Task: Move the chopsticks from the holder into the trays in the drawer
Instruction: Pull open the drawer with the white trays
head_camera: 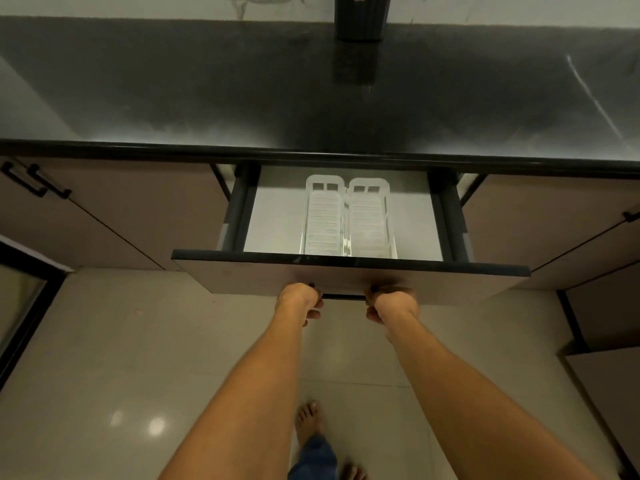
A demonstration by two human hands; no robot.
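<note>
Trays (323,220), two of them, white plastic with slatted bottoms and cut-out ends, lie side by side and touching in the middle of the open drawer (346,275). Their long sides run from near to far, and their near ends are hidden behind the drawer's front panel. The drawer floor around them is pale grey, with dark rails along the left and right sides.

Above the drawer, a dark, glossy stone tabletop (173,98) stretches across the view. At its far edge, right of centre, stands a black holder (362,15). Its top is cut off by the frame, so what it contains cannot be told. Brown cabinet doors flank the drawer, and the left one carries black bar pulls (34,181). Below is a pale tiled floor (104,341), where a bare foot (308,420) and a blue trouser leg show.

Both arms reach straight forward, bare to the frame edge. The left hand (299,299) and right hand (391,301) sit near each other under the front panel, each with fingers curled round the thin black handle (343,296), knuckles up.
</note>
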